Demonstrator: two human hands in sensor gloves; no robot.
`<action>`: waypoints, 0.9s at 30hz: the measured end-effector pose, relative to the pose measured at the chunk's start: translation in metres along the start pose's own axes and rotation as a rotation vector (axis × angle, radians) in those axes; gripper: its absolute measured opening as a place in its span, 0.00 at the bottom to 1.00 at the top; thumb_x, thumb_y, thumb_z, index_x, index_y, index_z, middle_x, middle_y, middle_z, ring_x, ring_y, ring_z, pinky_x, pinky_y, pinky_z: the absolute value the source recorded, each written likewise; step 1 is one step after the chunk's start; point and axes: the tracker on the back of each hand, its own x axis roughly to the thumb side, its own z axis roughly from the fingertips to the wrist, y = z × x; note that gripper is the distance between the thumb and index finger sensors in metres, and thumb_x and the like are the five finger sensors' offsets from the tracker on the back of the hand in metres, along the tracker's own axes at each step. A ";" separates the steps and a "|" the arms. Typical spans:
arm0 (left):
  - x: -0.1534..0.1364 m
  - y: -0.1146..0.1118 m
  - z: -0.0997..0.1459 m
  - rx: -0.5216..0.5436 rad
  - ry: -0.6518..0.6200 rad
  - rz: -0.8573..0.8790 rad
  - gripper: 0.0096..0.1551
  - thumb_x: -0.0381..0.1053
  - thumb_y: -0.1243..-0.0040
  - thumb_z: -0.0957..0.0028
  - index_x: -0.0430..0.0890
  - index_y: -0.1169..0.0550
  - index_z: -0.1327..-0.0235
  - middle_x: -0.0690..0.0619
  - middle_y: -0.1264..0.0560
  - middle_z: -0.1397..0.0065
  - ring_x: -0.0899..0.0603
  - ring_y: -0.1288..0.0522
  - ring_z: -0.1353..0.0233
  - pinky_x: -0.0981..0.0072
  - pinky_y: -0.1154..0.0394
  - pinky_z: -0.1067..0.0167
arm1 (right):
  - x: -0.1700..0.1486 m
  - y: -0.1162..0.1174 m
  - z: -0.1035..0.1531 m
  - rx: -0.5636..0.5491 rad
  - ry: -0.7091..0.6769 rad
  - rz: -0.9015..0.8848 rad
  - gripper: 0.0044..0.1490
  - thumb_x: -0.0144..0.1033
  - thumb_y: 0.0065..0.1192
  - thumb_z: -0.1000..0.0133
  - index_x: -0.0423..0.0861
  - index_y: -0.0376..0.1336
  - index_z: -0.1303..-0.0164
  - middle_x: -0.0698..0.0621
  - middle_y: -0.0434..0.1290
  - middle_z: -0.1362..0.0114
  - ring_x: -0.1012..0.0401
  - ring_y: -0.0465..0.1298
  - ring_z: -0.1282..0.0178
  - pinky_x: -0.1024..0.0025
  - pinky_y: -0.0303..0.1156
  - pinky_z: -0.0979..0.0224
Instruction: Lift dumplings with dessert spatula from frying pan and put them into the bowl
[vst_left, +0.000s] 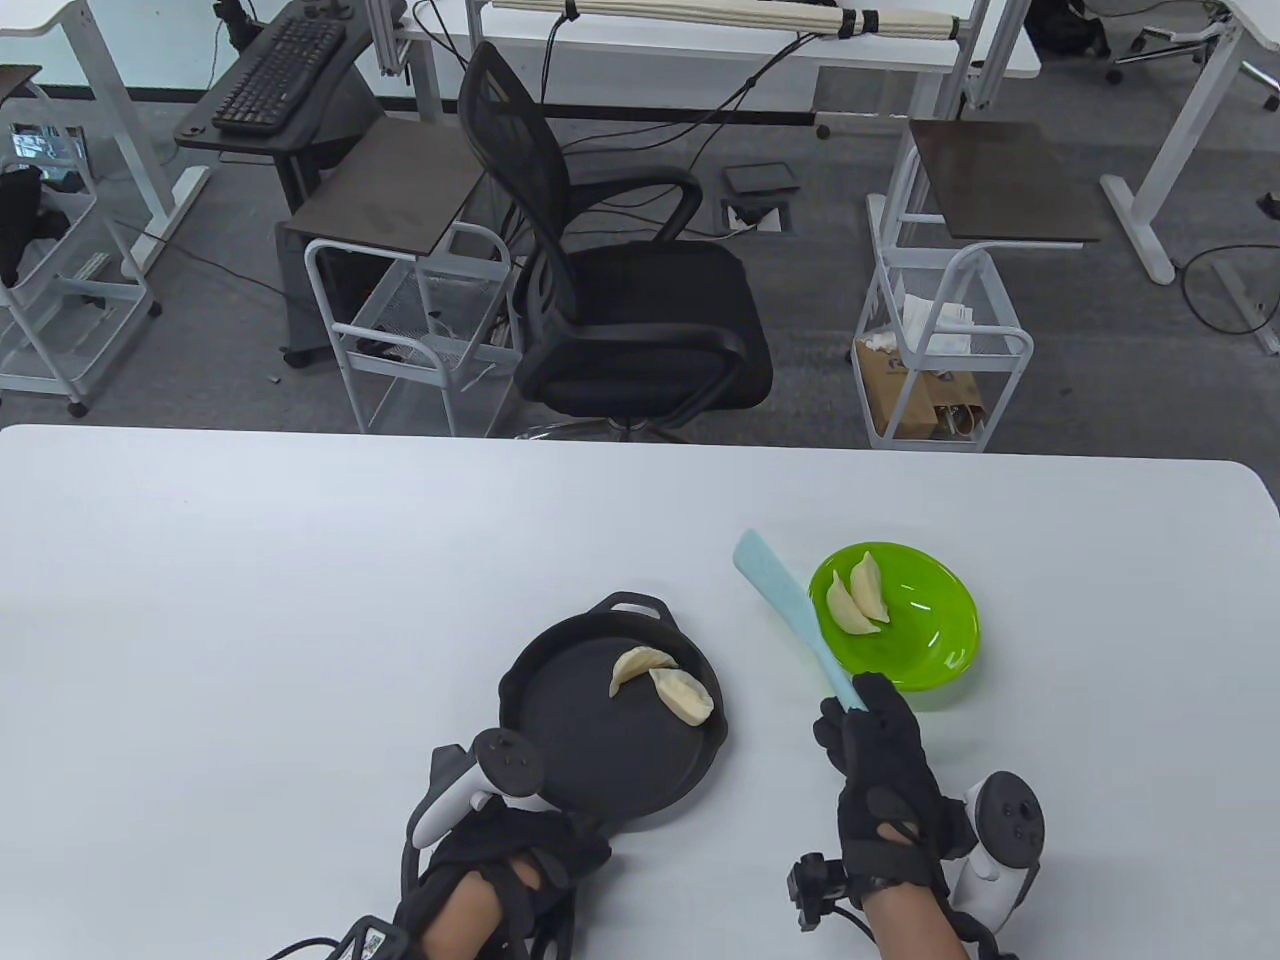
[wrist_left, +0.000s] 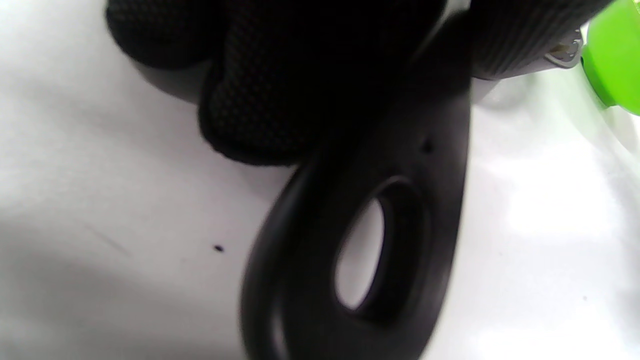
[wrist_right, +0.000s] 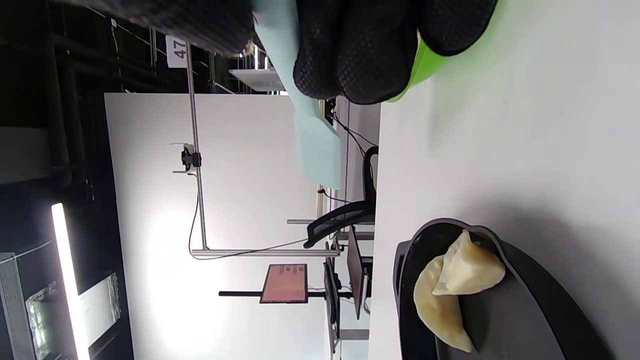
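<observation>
A black frying pan (vst_left: 600, 750) sits at the table's front middle with two pale dumplings (vst_left: 665, 685) in its far right part. My left hand (vst_left: 520, 850) grips the pan's handle (wrist_left: 360, 240) at the near edge. To the right stands a green bowl (vst_left: 930, 640) holding two more dumplings (vst_left: 858, 597). My right hand (vst_left: 880, 760) holds a light blue dessert spatula (vst_left: 790, 610) by its handle. Its blade points up and away, lifted between pan and bowl, with nothing on it. In the right wrist view the spatula (wrist_right: 312, 135) and the pan's dumplings (wrist_right: 457, 285) both show.
The white table (vst_left: 300, 600) stretches wide to the left and behind the pan. Beyond its far edge stand a black office chair (vst_left: 620, 300) and white wire carts (vst_left: 940, 340).
</observation>
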 end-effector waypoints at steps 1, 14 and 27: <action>0.000 0.000 0.000 0.000 0.001 0.001 0.37 0.74 0.43 0.49 0.49 0.26 0.39 0.57 0.10 0.56 0.46 0.14 0.58 0.49 0.25 0.49 | 0.000 0.001 0.000 0.006 -0.001 0.005 0.34 0.43 0.52 0.34 0.47 0.50 0.19 0.38 0.62 0.23 0.41 0.67 0.30 0.38 0.55 0.21; 0.000 0.000 0.000 0.000 0.001 0.005 0.37 0.74 0.43 0.49 0.49 0.26 0.39 0.57 0.10 0.56 0.46 0.14 0.58 0.49 0.25 0.49 | 0.001 0.013 -0.001 0.136 -0.013 0.046 0.32 0.46 0.54 0.34 0.41 0.59 0.25 0.33 0.75 0.37 0.40 0.77 0.45 0.38 0.63 0.27; 0.000 0.000 0.000 0.000 0.001 0.005 0.37 0.74 0.43 0.49 0.49 0.26 0.39 0.57 0.10 0.56 0.46 0.14 0.58 0.49 0.25 0.49 | 0.001 0.016 0.000 0.145 0.017 0.115 0.33 0.52 0.58 0.35 0.38 0.67 0.34 0.32 0.81 0.47 0.41 0.81 0.55 0.40 0.69 0.33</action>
